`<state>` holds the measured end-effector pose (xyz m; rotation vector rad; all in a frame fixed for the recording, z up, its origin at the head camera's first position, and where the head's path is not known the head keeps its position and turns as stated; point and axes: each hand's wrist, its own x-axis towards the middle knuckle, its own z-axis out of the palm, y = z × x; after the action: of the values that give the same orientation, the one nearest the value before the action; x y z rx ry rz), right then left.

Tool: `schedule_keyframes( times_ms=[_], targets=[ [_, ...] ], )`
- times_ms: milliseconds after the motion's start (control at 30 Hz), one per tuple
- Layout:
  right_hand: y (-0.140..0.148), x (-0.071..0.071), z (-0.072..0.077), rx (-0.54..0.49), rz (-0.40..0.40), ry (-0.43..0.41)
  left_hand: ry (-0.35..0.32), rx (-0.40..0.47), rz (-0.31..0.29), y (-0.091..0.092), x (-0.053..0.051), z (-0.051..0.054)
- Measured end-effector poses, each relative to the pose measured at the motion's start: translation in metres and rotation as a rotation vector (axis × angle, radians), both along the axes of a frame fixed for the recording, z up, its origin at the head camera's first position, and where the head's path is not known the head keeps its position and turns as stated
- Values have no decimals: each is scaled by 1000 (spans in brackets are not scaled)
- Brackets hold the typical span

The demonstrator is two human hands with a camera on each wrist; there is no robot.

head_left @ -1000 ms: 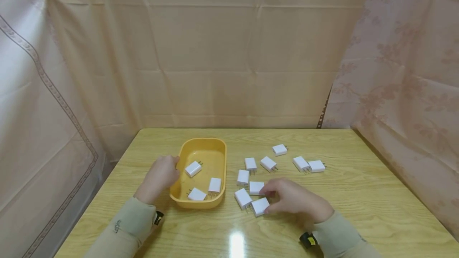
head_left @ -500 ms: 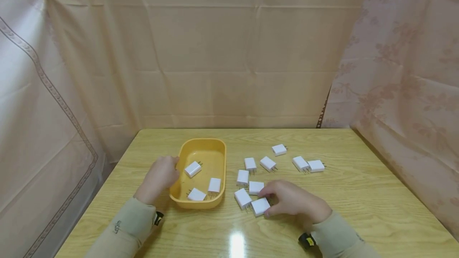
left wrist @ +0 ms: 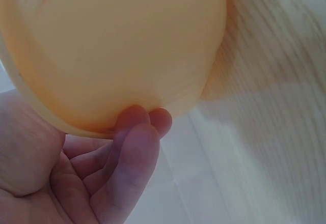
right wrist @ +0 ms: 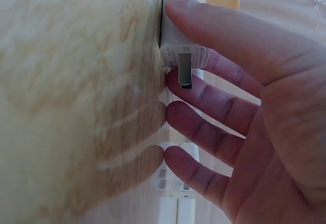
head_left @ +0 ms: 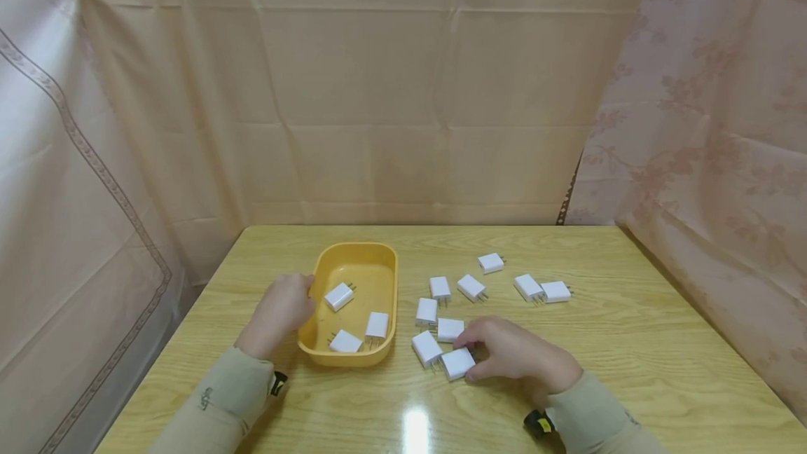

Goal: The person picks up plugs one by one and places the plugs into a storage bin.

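Note:
In the head view, my left hand (head_left: 284, 310) holds the left rim of a yellow plastic tub (head_left: 309, 349). Thumb and fingers curl over the tub's wall (left wrist: 122, 40) in the left wrist view. Three white plug chargers lie inside, one being the charger (head_left: 339, 296) near its left side. To the right of the tub, my right hand (head_left: 511, 349) pinches a white charger (head_left: 458, 363) lying on the table. The right wrist view shows the thumb on one side of this charger (right wrist: 178, 30), its metal prongs facing the palm and the fingertips touching the tabletop.
Close to the right hand lie a charger (head_left: 427, 348), another charger (head_left: 450, 330) and a third charger (head_left: 426, 311). Several more are scattered farther back, such as the charger (head_left: 491, 263) behind. The wooden table (head_left: 630, 342) is bounded by hanging cloth (head_left: 403, 90).
Since one second ago, my right hand has moved slightly left, bringing thumb and fingers closer around the nearest charger. My left hand and the tub have stayed in place.

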<state>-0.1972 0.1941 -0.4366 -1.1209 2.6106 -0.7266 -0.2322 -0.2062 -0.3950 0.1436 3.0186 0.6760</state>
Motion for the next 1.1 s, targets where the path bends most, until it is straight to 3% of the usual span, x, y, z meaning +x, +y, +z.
schedule_keyframes(
  times_ms=[267, 700, 1100],
  targets=[
    [1, -1, 1, 1, 16, -10, 28, -28, -11, 0, -1, 0],
    [7, -1, 8, -42, 22, -16, -7, -5, 10, 2, 0, 1],
    [11, -2, 17, -43, -26, -23, 4, -7, 2, -1, 0, -1]
  ],
)
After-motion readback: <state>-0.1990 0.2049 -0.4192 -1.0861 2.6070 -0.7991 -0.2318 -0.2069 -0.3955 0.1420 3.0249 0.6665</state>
